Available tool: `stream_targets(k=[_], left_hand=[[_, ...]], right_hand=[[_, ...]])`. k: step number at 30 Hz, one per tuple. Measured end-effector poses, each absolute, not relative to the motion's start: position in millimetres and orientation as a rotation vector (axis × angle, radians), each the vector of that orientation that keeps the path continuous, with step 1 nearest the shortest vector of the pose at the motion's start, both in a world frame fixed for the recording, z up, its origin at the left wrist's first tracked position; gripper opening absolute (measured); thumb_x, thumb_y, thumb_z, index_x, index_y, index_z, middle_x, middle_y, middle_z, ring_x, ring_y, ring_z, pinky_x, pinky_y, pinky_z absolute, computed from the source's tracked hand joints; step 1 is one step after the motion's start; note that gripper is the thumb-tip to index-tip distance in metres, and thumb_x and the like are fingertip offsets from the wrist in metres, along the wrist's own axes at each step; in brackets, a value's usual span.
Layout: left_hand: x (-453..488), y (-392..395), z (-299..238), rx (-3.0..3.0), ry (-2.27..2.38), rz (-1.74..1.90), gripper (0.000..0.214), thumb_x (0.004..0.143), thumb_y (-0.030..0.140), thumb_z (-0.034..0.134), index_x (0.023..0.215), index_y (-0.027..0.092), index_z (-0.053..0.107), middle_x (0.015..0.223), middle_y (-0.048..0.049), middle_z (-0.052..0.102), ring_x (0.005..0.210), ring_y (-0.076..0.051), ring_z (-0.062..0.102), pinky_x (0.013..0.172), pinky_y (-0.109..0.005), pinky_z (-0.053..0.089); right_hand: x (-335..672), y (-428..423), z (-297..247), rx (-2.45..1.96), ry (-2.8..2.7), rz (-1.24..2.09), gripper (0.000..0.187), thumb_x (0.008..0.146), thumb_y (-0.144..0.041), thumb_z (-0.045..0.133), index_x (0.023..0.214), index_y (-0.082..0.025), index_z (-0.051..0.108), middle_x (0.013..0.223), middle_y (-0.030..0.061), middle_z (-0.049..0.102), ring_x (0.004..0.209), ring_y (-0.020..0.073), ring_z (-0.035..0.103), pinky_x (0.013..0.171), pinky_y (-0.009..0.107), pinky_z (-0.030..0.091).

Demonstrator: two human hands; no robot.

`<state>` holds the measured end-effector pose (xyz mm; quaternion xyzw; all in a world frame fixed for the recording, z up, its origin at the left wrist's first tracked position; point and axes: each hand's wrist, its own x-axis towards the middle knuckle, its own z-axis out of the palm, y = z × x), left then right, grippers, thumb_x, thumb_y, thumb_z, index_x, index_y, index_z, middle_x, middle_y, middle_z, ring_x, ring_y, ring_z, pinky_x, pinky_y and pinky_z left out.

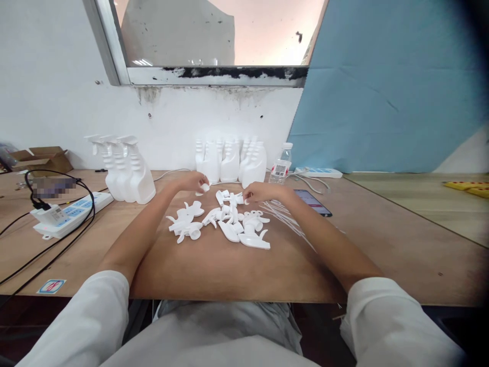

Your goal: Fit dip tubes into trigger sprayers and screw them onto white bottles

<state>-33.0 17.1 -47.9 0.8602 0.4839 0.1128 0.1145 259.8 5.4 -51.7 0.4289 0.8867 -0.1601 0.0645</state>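
Note:
My left hand [195, 180] is at the far left of a pile of white plastic spray-bottle parts [229, 230]. Its fingers curl over a white plastic part [203, 189] close to the tabletop. Across the pile, my right hand [256, 192] has its fingertips pinched at a small white cap [246, 202]. Trigger levers, curved nozzle shrouds [255, 240] and rings lie jumbled between my forearms. Thin white dip tubes [284, 216] are spread beside the pile, partly under my right forearm.
Three bottles with spray heads [132, 176] stand left; several headless white bottles [230, 162] stand at the back. A clear water bottle [280, 165], a phone [312, 203] and a power strip [319, 173] are at right. Another power strip [74, 214] with black cables lies left.

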Motion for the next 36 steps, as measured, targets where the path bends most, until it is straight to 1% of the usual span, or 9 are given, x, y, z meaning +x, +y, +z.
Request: stream_targets(k=[3,5,8,11,17,24,28,32,36], left_hand=[[-19,-12,-28,2.402,1.186,0.635,0.042,0.073,0.034,0.069,0.112,0.019,0.067,0.117,-0.0063,0.068,0.101,-0.023,0.064,0.089,-0.031,0.050],[-9,-42,-28,2.317,1.081,0.632,0.040,0.077,0.037,0.068,0.115,0.024,0.065,0.117,-0.0028,0.068,0.101,-0.022,0.065,0.086,-0.031,0.052],[5,-86,-54,2.146,0.964,0.558,0.038,0.077,0.036,0.070,0.113,0.027,0.064,0.110,0.0000,0.069,0.094,-0.021,0.067,0.078,-0.029,0.054],[10,-116,-91,2.002,0.911,0.575,0.035,0.076,0.032,0.069,0.110,0.023,0.064,0.103,-0.0033,0.069,0.085,-0.020,0.067,0.073,-0.031,0.054],[8,-130,-119,1.918,0.780,0.696,0.038,0.072,0.024,0.073,0.107,0.023,0.058,0.109,-0.0051,0.066,0.103,-0.022,0.064,0.093,-0.037,0.051],[4,-129,-131,1.905,0.660,0.674,0.036,0.079,0.020,0.068,0.108,0.023,0.046,0.107,-0.0041,0.068,0.102,-0.018,0.065,0.094,-0.035,0.051],[2,-131,-131,2.009,0.644,0.695,0.034,0.082,0.024,0.067,0.105,0.023,0.042,0.103,-0.0029,0.067,0.097,-0.017,0.065,0.092,-0.034,0.051],[-2,-130,-132,2.328,0.700,0.697,0.022,0.086,0.034,0.064,0.097,0.022,0.049,0.099,-0.0035,0.065,0.093,-0.019,0.063,0.089,-0.033,0.050],[-7,-127,-134,2.611,0.551,0.638,0.016,0.093,0.034,0.054,0.104,0.022,0.054,0.107,-0.0078,0.064,0.102,-0.021,0.061,0.093,-0.034,0.047]], right_hand=[[263,-8,-36,1.244,2.953,-0.455,0.019,0.085,-0.026,0.053,0.085,-0.015,0.069,0.085,0.0058,0.069,0.076,0.0175,0.059,0.067,0.025,0.040],[262,-23,-30,1.268,3.134,-0.397,0.023,0.088,-0.029,0.052,0.088,-0.015,0.071,0.086,0.0060,0.070,0.077,0.0176,0.060,0.069,0.026,0.041],[254,-51,-36,1.288,3.371,-0.284,0.022,0.090,-0.026,0.052,0.091,-0.015,0.071,0.088,0.0080,0.070,0.078,0.0174,0.062,0.071,0.027,0.043],[246,-79,-58,1.076,3.613,-0.240,0.021,0.093,-0.021,0.050,0.098,-0.017,0.071,0.094,0.0089,0.069,0.079,0.0171,0.063,0.071,0.029,0.047],[236,-113,-112,0.565,3.938,-0.179,0.021,0.096,-0.017,0.048,0.106,-0.021,0.067,0.097,0.0092,0.068,0.088,0.0174,0.064,0.076,0.031,0.053],[235,-111,-133,0.247,3.834,0.246,0.027,0.091,-0.012,0.050,0.114,-0.022,0.061,0.111,0.0121,0.066,0.093,0.0201,0.062,0.079,0.036,0.051],[238,-110,-129,0.164,3.820,0.123,0.028,0.090,-0.014,0.053,0.117,-0.019,0.060,0.109,0.0131,0.064,0.097,0.0214,0.060,0.083,0.039,0.049],[239,-109,-130,0.214,3.817,-0.108,0.021,0.089,-0.018,0.059,0.110,-0.017,0.060,0.105,0.0126,0.065,0.096,0.0209,0.060,0.085,0.039,0.049],[239,-108,-134,0.219,3.792,-0.223,0.016,0.090,-0.023,0.060,0.105,-0.018,0.062,0.108,0.0132,0.064,0.099,0.0205,0.061,0.087,0.037,0.050]])
